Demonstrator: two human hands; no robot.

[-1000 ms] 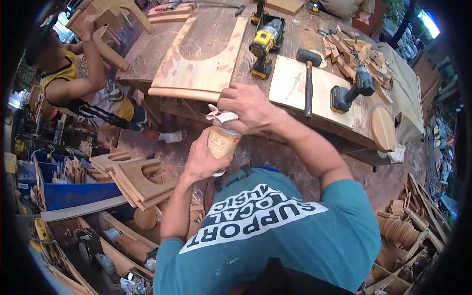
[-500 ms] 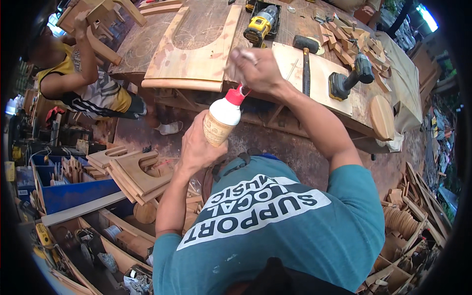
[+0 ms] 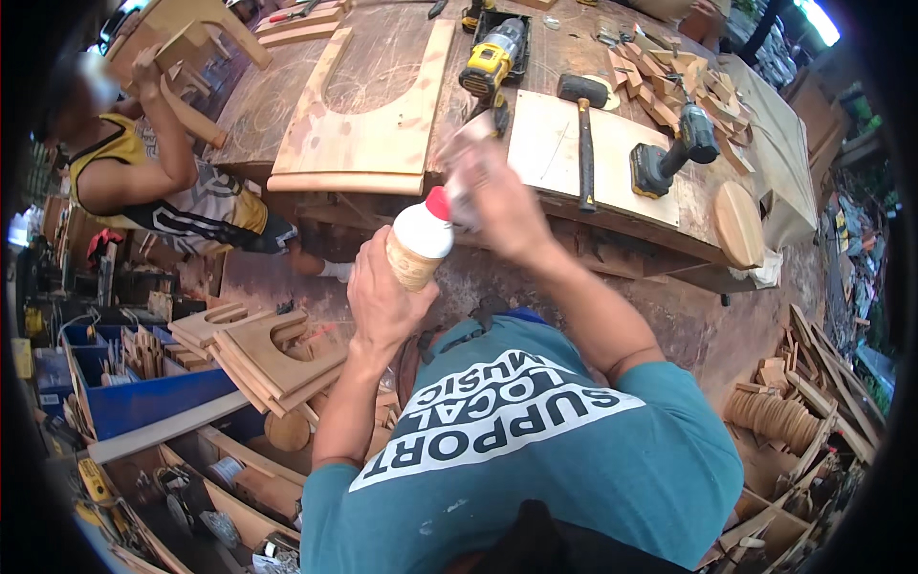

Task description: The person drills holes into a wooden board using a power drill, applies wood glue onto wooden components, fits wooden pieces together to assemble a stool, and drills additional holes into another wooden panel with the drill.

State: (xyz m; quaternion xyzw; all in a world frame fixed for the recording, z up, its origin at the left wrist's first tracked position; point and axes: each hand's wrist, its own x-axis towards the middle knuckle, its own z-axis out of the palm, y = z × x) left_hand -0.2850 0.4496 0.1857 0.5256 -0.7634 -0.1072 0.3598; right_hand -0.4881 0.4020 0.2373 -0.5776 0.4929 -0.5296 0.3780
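My left hand [image 3: 378, 297] is wrapped round the lower part of a white squeeze bottle [image 3: 423, 232] with a red cap [image 3: 438, 203] and a tan label. It looks like a glue bottle, held in front of the workbench edge. Just right of the cap is my right hand [image 3: 507, 210], smeared by motion, with a pale, crumpled rag [image 3: 466, 151] in its closed fingers. Whether the rag touches the cap I cannot tell. Beyond the bottle, a wooden panel [image 3: 359, 139] with a U-shaped cutout lies on the workbench, a rounded strip [image 3: 344, 183] along its near edge.
On the bench lie a yellow drill [image 3: 492, 59], a mallet [image 3: 585, 143], a dark cordless driver [image 3: 669, 158], an oval board [image 3: 738, 225] and wood offcuts [image 3: 669, 81]. A co-worker [image 3: 143, 172] holds a wooden frame at left. Cutout pieces [image 3: 273, 354] and a blue bin [image 3: 158, 387] stand lower left.
My right hand has come down from above the cap to its right side, the rag still in it. The bottle has shifted slightly left with my left hand. The view has shifted a little.
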